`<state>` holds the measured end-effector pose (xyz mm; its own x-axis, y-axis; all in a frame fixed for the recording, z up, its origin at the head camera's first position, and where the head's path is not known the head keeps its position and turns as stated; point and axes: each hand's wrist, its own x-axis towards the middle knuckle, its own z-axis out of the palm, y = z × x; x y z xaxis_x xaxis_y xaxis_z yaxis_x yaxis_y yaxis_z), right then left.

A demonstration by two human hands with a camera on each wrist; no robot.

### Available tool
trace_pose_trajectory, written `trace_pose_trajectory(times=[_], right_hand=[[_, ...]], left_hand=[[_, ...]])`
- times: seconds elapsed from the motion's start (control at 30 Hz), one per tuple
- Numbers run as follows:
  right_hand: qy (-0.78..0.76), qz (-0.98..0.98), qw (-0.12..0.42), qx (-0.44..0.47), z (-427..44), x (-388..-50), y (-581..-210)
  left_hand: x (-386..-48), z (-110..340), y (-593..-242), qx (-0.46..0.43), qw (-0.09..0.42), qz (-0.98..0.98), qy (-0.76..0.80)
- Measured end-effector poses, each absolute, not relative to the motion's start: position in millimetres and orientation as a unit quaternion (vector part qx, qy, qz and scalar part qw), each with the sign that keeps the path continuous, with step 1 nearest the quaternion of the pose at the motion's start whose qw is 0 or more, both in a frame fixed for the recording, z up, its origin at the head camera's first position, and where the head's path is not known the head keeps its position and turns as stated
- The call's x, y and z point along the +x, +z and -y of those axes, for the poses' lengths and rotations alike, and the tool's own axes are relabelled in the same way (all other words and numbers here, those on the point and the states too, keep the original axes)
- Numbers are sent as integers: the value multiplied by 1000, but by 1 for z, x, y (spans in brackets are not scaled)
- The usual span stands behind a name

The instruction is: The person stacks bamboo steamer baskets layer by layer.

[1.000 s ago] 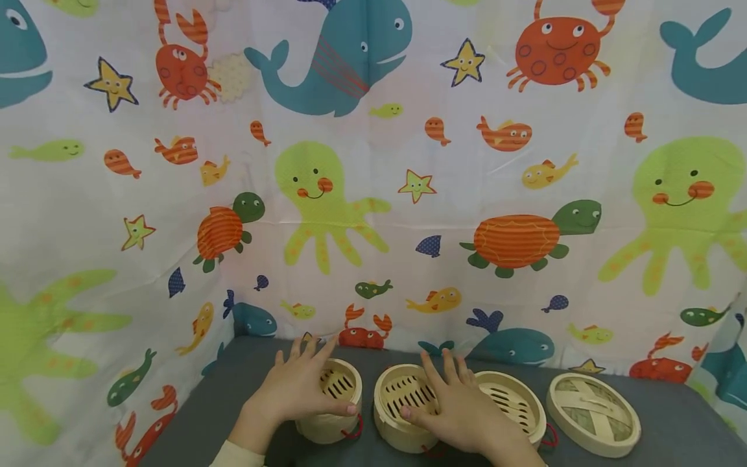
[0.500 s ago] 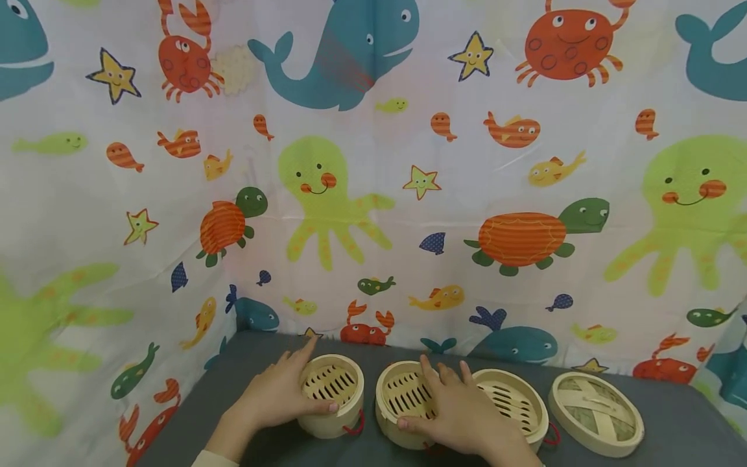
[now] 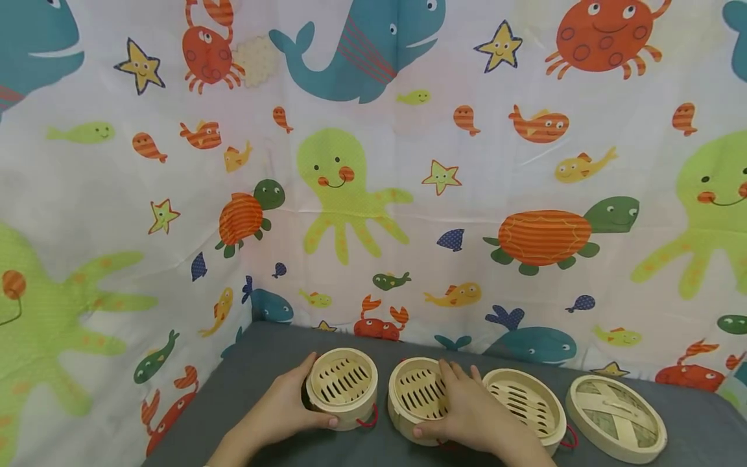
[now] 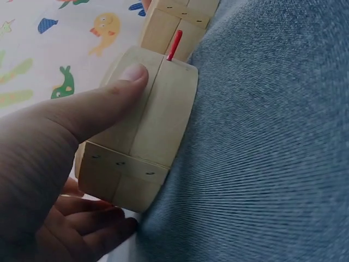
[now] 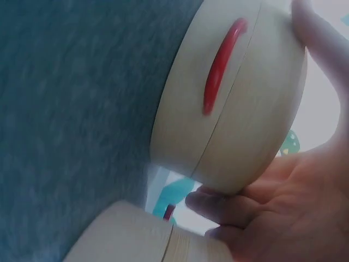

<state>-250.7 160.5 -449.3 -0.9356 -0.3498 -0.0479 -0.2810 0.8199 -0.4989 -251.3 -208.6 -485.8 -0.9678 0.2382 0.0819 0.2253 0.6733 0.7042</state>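
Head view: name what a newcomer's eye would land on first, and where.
Most likely the white backdrop, which fills most of the picture with its bright sea-animal print, such as the larger orange-shelled turtle right of centre. Next, low in the picture, the left hand grips the leftmost bamboo basket and the right hand the middle basket. To their right sit a third basket and, beyond it, a round lid on the dark table.

Soft, even light fills the head view, brightest on the white fabric curtain printed with sea animals [image 3: 373, 259]; the dark grey cloth-textured tabletop [image 3: 274, 353] along the bottom looks dim. In the left wrist view my left hand [image 4: 41, 164] darkens at lower left. Pale glare washes the right wrist view's upper right, behind my right hand [image 5: 305, 202]; its upper left is dark and blurred.
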Motion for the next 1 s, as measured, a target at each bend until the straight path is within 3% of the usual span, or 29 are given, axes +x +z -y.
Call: trace_pose_trajectory(times=[0.37,1.0], right_hand=[[-320,-935,93,-121,-154,-248,-452],[-290,-951,29,-104,-148,-249,-458]], left_hand=[[-251,209,-503,100,-26,-906,411],[-254,209,-524,119,-38,-861,492]])
